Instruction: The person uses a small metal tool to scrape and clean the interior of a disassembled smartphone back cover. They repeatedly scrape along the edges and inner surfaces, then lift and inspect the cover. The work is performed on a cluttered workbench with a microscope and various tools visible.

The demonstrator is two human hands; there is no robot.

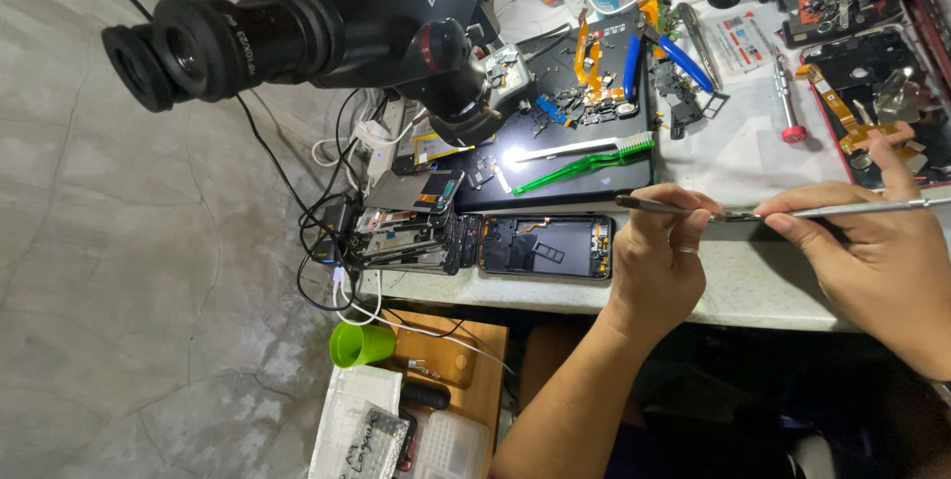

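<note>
My left hand point(662, 259) pinches a thin metal tweezer point(654, 206) between thumb and fingers, just above the white bench edge. My right hand point(877, 256) grips a second slim metal tool point(872, 208) that runs off to the right; the two tools meet tip to tip between my hands at a tiny dark part point(738, 214). An opened black phone body point(547, 245) lies flat just left of my left hand. A stack of stripped phone frames point(411, 239) sits further left.
A black stereo microscope point(327, 18) hangs over the dark work mat point(565, 157), which carries a green-handled brush point(584, 167), a white brush, blue-handled pliers point(684, 63) and orange flex cables. A red-capped screwdriver point(788, 103), bottles, trays of parts. A green cup point(359, 343) on a wooden shelf below.
</note>
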